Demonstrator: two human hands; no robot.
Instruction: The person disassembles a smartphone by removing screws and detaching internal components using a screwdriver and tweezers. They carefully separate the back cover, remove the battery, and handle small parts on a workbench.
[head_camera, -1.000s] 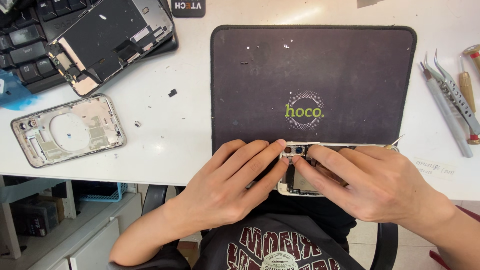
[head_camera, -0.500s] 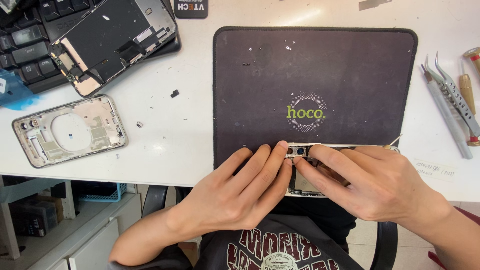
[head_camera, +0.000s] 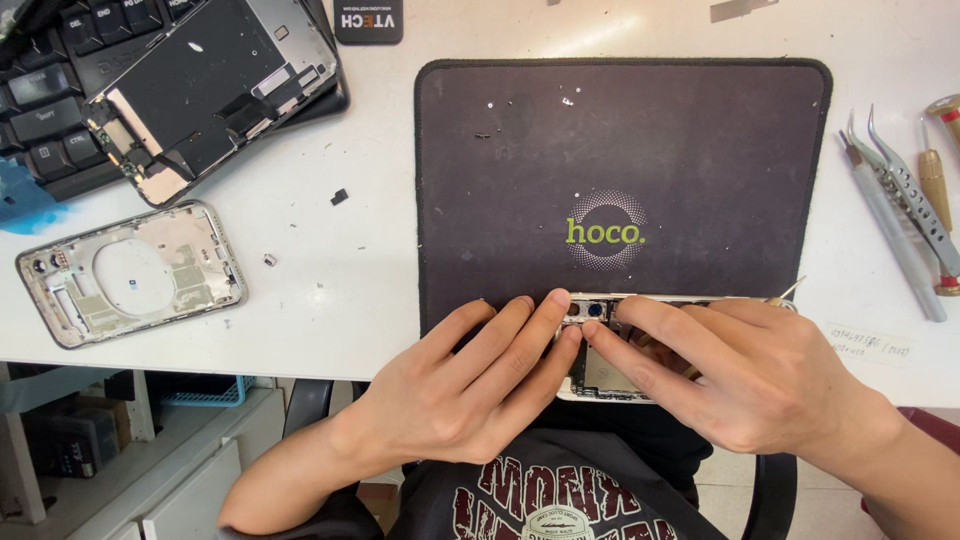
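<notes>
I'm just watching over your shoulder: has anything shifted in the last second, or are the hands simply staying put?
Hardly anything. The left hand and right hand keep pressing on the opened phone at the near edge of the dark mat, fingertips meeting by its camera end; nothing was picked up or let go. The empty phone frame, the tweezers and the keyboard lie as before.

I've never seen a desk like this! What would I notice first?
First, two hands, the left hand and the right hand, pressing on an opened phone at the near edge of a dark mat. Left of the mat lies an empty phone shell, and metal tools lie on the right.
</notes>
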